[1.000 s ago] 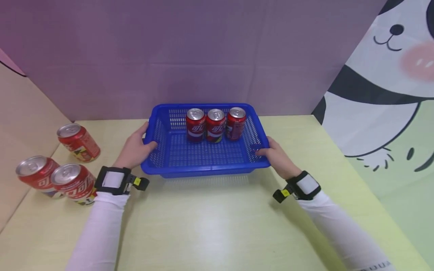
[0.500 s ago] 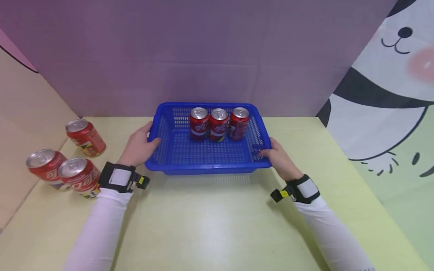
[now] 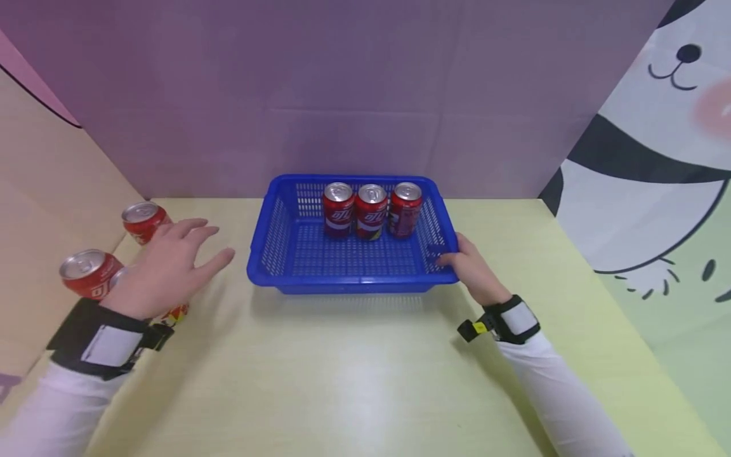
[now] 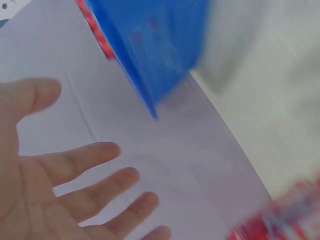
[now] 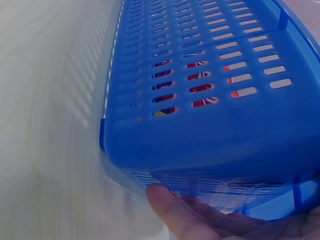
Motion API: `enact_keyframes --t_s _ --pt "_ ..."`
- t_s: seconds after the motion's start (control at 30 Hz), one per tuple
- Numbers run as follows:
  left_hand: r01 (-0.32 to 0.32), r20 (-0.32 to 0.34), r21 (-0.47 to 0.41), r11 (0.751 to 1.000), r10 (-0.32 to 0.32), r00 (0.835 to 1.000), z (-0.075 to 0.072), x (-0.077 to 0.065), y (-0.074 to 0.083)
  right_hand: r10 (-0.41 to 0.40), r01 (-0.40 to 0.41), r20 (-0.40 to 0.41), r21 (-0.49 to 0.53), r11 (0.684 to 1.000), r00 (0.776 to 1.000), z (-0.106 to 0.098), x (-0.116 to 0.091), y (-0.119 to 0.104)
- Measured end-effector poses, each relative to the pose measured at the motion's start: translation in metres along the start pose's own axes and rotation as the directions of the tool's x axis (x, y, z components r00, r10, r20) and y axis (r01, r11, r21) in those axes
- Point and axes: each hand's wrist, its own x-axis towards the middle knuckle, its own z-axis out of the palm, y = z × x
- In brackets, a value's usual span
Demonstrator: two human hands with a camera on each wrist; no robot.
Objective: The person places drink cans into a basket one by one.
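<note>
A blue plastic basket [image 3: 320, 280] stands on the table, with three red soda cans [image 3: 371, 212] upright in a row along its back. My right hand [image 3: 476, 270] grips the basket's right rim, thumb inside; the right wrist view has its fingers [image 5: 172, 212] under the slotted basket wall [image 5: 220, 140]. My left hand [image 3: 165, 266] is off the basket, over the cans at the left, with fingers spread and nothing held. In the left wrist view its palm and fingers [image 4: 95, 192] are extended, and a blurred red can [image 4: 280, 220] shows at the lower right.
Left of the basket stand a back can [image 3: 143, 219], a front-left can [image 3: 88, 273] and another can [image 3: 179, 312] mostly hidden by the left hand. A purple wall [image 3: 354, 89] rises behind the table [image 3: 354, 368]; a panda-printed panel [image 3: 657, 209] borders the right.
My left hand has let go of the basket's left rim and moved left over the cans, its fingers spreading. The right hand keeps its grip, and the basket looks still on the table.
</note>
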Motion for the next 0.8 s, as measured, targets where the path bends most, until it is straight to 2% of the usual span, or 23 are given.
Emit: enact_keyframes --t_s 0.1,0.23,0.37,0.53,0.8 --pt "0.008 0.046 0.014 1.0 -0.009 0.999 -0.003 -0.008 -0.023 0.002 -0.002 -0.003 -0.003 1.0 1.0 0.0 -0.001 -0.001" --pt "-0.026 0.05 -0.004 1.0 0.027 0.998 0.001 -0.014 -0.051 -0.001 0.001 -0.005 -0.003 1.0 1.0 0.0 -0.002 -0.001" --pt "-0.018 0.054 -0.007 1.0 0.019 0.998 0.008 -0.018 -0.071 -0.002 0.002 -0.004 -0.002 1.0 1.0 0.0 -0.001 0.0" --pt "0.003 0.069 0.012 1.0 -0.004 0.998 0.014 -0.02 -0.082 0.015 -0.015 -0.006 0.004 1.0 1.0 0.0 0.001 0.001" --pt "0.009 0.13 0.053 0.999 -0.016 0.991 0.015 -0.017 -0.086 0.021 -0.021 0.008 0.013 1.0 1.0 -0.001 0.001 0.0"
